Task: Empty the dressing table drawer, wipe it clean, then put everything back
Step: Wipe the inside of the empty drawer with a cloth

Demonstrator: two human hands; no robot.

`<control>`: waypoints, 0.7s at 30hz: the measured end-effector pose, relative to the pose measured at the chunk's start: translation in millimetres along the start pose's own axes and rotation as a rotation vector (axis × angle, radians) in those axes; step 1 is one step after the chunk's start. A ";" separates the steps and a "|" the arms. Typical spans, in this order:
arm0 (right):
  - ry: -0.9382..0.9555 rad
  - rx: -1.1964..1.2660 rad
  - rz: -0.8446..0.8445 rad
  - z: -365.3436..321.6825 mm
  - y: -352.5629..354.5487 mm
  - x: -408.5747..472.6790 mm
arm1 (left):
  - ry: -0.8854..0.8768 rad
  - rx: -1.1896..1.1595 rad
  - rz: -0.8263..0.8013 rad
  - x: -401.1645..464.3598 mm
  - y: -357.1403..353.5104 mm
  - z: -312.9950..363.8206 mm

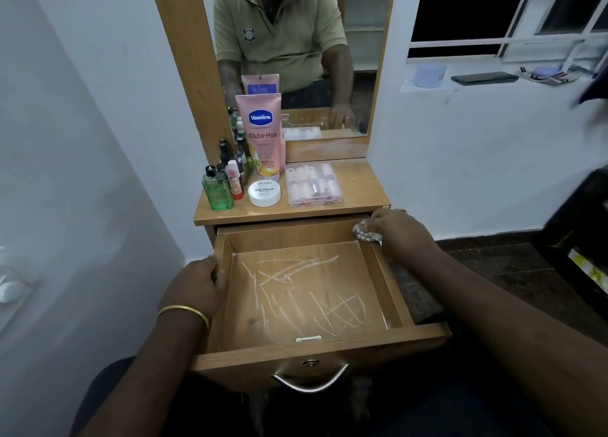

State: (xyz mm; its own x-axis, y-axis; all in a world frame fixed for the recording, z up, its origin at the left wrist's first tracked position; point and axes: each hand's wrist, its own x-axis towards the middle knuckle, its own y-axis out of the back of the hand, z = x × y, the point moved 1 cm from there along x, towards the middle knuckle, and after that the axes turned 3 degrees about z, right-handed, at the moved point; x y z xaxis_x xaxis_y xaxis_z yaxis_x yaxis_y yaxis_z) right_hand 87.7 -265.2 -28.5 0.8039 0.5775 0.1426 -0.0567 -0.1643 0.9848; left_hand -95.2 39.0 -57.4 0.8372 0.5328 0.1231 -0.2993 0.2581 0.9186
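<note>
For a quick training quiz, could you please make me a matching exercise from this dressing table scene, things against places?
Things:
1. cloth
2. left hand
3. nail polish remover tub
4. white scribbles

Places:
A. on the drawer floor
B. on the tabletop
C. gripping the drawer's left wall
D. under the right hand, at the drawer's back right corner

Pairs: 1-D, 2-C, 3-B, 4-A

home bedroom | dressing table [358, 186] | mirror [296, 41] | cosmetics [260, 137]

barred window [493, 15], phone [484, 78] on its sill.
</note>
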 end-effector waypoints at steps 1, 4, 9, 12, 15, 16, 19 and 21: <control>0.005 0.005 -0.007 -0.7 1.2 -5.7 | 0.002 0.001 0.003 -0.1 -0.5 0.3; 0.038 0.016 -0.063 -0.3 5.5 -32.1 | 0.001 -0.011 0.015 2.2 -2.3 -1.6; 0.092 0.036 -0.061 2.0 9.4 -59.0 | -0.014 0.000 0.002 3.7 -6.0 -5.1; 0.061 0.020 0.005 -3.5 5.7 -38.8 | -0.010 0.001 -0.002 4.3 -6.1 -5.8; 0.019 -0.034 0.081 -10.6 -0.2 -12.6 | -0.003 0.003 -0.007 4.8 -5.6 -5.9; -0.003 -0.059 0.089 -13.2 -2.7 -5.0 | 0.000 0.002 -0.010 4.7 -6.0 -6.1; -0.077 -0.104 0.072 -21.2 -8.1 9.6 | -0.003 -0.006 -0.013 5.2 -6.9 -6.9; -0.097 -0.113 0.084 -22.5 -10.7 11.4 | -0.006 -0.009 -0.019 5.1 -7.1 -7.2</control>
State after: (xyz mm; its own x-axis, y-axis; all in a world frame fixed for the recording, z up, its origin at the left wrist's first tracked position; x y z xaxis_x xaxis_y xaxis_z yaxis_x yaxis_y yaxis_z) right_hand 84.2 -238.8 -35.2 0.8468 0.4845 0.2197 -0.1878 -0.1142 0.9755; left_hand -92.2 45.7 -66.0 0.8456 0.5229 0.1075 -0.2870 0.2755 0.9175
